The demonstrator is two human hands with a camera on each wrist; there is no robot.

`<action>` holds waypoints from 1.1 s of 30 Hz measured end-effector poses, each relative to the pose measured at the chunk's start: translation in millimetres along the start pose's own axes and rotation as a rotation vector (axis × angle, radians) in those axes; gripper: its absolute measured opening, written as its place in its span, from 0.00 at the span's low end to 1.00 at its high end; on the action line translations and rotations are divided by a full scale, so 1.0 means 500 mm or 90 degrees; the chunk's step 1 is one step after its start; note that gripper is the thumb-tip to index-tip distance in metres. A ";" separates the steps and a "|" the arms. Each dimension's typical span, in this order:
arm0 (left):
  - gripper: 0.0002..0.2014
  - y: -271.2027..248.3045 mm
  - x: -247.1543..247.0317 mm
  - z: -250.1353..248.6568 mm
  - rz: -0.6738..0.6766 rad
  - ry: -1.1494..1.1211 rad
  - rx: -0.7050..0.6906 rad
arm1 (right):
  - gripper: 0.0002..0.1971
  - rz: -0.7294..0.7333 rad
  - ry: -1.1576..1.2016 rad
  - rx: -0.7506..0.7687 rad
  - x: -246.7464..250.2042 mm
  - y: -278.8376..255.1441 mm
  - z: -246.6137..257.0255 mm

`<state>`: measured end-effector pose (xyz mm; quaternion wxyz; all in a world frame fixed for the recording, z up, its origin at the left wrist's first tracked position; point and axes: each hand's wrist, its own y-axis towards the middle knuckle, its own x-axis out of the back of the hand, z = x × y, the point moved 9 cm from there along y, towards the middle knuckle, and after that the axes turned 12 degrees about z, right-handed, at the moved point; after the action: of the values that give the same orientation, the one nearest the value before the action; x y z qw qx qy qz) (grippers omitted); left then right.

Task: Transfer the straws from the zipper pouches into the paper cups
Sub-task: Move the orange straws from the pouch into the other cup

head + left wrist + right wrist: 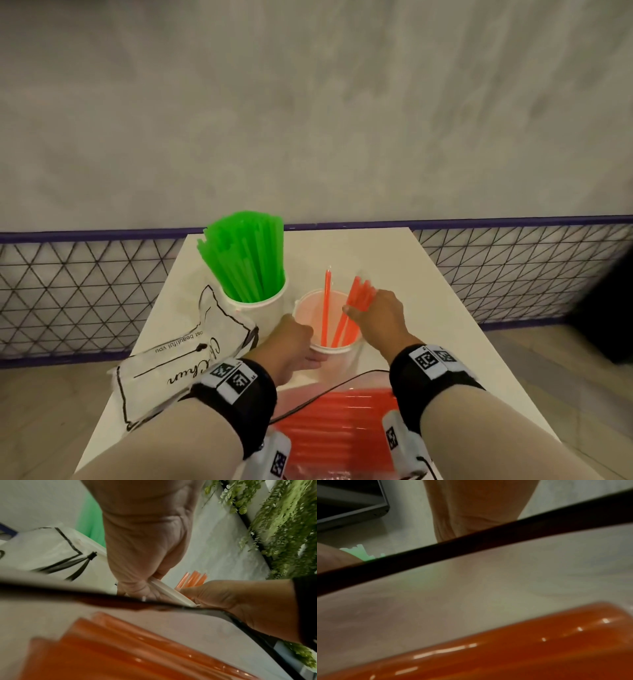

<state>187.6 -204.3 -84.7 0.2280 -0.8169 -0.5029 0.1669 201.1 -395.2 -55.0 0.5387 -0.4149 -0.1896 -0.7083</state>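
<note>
Your left hand (297, 337) curls round the near rim of the paper cup (310, 308), thumb over the edge, steadying it on the white surface (428, 308). Your right hand (378, 315) pinches a small bunch of orange straws (359, 291) between thumb and fingers, their lower ends already inside that cup and their tops fanning out above your knuckles. One more orange straw (327, 301) stands alone in the same cup, leaning toward the far side

As for progress, you look a little past halfway. Behind and to the left, a second cup (253, 308) is packed with green straws (243, 253), and the flat white pouch with black lettering (164, 370) lying just left of your left wrist appears emptied, so the green batch seems finished. The orange batch has only begun: only a few straws are in the cup, while the clear pouch (329, 428) lying nearest you, between your forearms, holds a thick layer of orange straws. The wrist views show little beyond that pouch's dark edge and the orange mass close to the lens

What is left, by my reading, is to let this bunch settle into the cup, then go back to the clear pouch for several more handfuls until it is empty. Keep the left hand on the rim, since a nearly empty cup with long straws leaning in it could tip
</note>
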 end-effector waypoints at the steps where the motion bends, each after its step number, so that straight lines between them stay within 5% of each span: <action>1: 0.23 -0.003 -0.002 -0.002 0.009 -0.002 -0.003 | 0.25 0.031 0.002 -0.016 -0.010 0.004 -0.008; 4: 0.23 -0.001 -0.001 0.000 0.023 -0.016 -0.004 | 0.28 0.070 0.072 -0.001 -0.010 0.001 0.000; 9: 0.23 -0.009 0.054 0.014 0.018 0.006 -0.012 | 0.48 -0.012 0.259 0.016 0.058 -0.050 0.018; 11: 0.14 -0.016 0.092 0.035 0.027 0.008 -0.008 | 0.45 -0.092 0.258 0.084 0.105 -0.104 0.043; 14: 0.13 -0.037 0.138 0.085 0.063 0.139 0.019 | 0.26 -0.176 0.222 0.248 0.140 -0.198 0.092; 16: 0.21 -0.050 0.153 0.123 0.109 0.291 0.036 | 0.13 -0.027 0.147 0.333 0.094 -0.234 0.131; 19: 0.39 -0.070 0.140 0.166 0.199 0.527 0.029 | 0.09 0.365 -0.145 0.346 -0.072 -0.283 0.136; 21: 0.42 -0.079 0.121 0.189 0.250 0.671 0.044 | 0.10 0.457 -0.303 0.360 -0.145 -0.306 0.114; 24: 0.26 -0.092 0.114 0.225 0.273 0.730 0.138 | 0.16 0.371 -0.360 0.399 -0.177 -0.303 0.115; 26: 0.31 -0.093 0.104 0.251 0.300 0.699 0.159 | 0.22 0.306 -0.358 0.442 -0.185 -0.304 0.125; 29: 0.44 -0.080 0.086 0.261 0.269 0.624 0.107 | 0.29 0.260 -0.353 0.461 -0.196 -0.306 0.122; 33: 0.26 -0.081 0.060 0.255 0.230 0.582 0.034 | 0.33 0.251 -0.368 0.478 -0.208 -0.324 0.119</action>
<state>106.5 -135.4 -171.2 0.4135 -0.8744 -0.1975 -0.1593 82.5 -233.4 -73.6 0.6992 -0.3996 -0.4907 -0.3326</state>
